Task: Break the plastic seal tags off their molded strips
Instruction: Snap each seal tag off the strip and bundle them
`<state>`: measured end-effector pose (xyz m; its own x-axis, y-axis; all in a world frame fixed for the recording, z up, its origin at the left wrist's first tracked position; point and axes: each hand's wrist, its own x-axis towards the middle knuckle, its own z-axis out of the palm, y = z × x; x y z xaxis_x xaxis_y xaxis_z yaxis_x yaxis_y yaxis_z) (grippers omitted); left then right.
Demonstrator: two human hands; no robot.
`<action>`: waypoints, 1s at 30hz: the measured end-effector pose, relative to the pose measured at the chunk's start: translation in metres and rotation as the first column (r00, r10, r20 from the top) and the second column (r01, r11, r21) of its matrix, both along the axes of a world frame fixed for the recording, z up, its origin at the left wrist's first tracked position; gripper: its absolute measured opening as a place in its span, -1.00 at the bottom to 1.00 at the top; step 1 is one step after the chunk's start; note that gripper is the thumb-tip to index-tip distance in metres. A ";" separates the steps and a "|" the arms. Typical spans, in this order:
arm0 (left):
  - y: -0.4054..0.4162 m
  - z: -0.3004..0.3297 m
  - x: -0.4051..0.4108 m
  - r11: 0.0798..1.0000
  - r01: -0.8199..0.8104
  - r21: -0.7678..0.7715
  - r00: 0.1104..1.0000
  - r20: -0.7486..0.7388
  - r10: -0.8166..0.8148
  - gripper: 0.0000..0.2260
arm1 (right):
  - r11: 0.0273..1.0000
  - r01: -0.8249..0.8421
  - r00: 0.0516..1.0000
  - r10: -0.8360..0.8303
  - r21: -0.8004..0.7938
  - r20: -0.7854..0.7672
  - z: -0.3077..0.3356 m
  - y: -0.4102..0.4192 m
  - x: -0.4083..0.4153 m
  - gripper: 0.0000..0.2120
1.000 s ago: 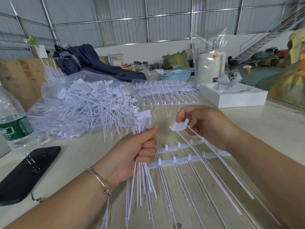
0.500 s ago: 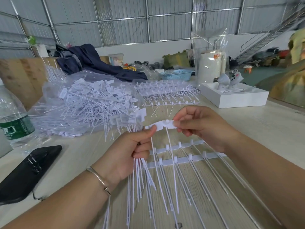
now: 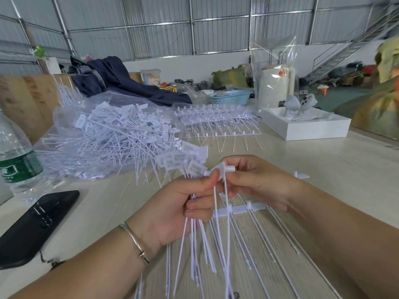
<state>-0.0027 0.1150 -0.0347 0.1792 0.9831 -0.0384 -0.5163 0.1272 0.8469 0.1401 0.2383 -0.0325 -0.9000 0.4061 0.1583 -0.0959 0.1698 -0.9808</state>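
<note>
Seal tags point(image 3: 195, 229), light, thin and springy, sit bundled in the left hand point(image 3: 172, 210); both hands' fingers pinch one tag head point(image 3: 220, 170), right hand point(image 3: 257, 182) alongside. Beyond the fingers lies the molded strip point(image 3: 241, 209), then a loose pile point(image 3: 112, 137).

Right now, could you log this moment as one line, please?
left hand: grips tag bundle | right hand: pinches tag | strip: on table

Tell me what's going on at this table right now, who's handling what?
A person is snapping white plastic seal tags off molded strips. The left hand grips a bundle of freed tags, tails hanging down, while the right hand pinches one more tag against the left thumb. A partly stripped strip lies beneath the hands. A bagged heap of loose tags and unbroken strips sit farther back.
</note>
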 end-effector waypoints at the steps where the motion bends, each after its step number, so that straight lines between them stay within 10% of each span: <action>1: 0.000 0.001 -0.001 1.000 0.000 -0.001 1.000 -0.003 0.000 -0.52 | 1.000 0.010 1.000 -0.010 -0.014 -0.009 -0.001 -0.001 -0.001 -0.35; 10: 0.002 0.003 -0.003 0.990 -0.134 0.053 0.990 -0.034 0.136 -0.87 | 0.988 -0.025 0.991 0.004 -0.150 -0.137 0.009 0.001 0.005 -0.97; 30: 0.005 0.004 -0.010 0.944 -0.331 -0.014 0.937 -0.123 0.327 -0.77 | 0.982 0.184 0.975 -0.188 -0.043 -0.117 0.019 0.012 0.013 -0.91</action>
<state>-0.0125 0.1203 -0.0302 -0.1616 0.9841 -0.0743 -0.4319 -0.0028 0.9019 0.1528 0.2500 -0.0139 -0.7837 0.5709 0.2447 -0.1826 0.1648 -0.9693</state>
